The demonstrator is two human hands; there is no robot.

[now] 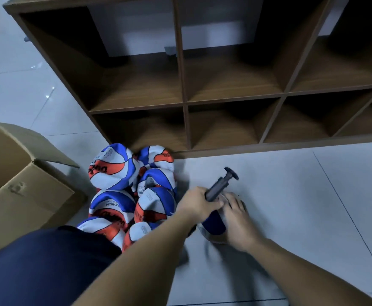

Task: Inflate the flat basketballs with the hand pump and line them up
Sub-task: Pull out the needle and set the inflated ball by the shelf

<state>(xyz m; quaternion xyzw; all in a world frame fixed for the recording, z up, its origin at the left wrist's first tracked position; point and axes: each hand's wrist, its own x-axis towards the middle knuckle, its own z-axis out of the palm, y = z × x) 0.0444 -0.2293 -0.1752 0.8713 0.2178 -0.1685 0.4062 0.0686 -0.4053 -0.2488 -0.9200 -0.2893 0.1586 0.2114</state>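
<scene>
- Far to my left sits the open cardboard box (24,173), flaps up, well clear of where I'm working
- Just beside it, against the foot of the wooden shelf unit (224,100), is the pile of flat basketballs (134,193), orange, blue and white, slumped on each other and waiting their turn; none of them looks pumped up yet, so I judge the job is near its start
- My left hand (197,203) is clenched round the barrel of the hand pump (219,187), gripping it low down; the pump leans away to the right with its T-handle at the top, pushed in or nearly so
- Under both hands lies the ball I'm working on (213,226), on the floor tiles (291,206) just right of the pile; only a blue and white patch of it shows, and it looks soft
- My right hand (238,217) rests over the ball, fingers spread and laid on its skin, steadying it and curled round nothing
- I can't see the needle or the valve; my hands hide them, so I can't tell whether the needle is seated
- To do this step well, I'd want the pump in line with the valve and not cocked sideways, since a tilted needle could bend or tear the valve
- I'd keep the ball pinned firm so it doesn't roll when I begin the strokes
- The cubbies on my right show nothing inside, likely room for the line-up
</scene>
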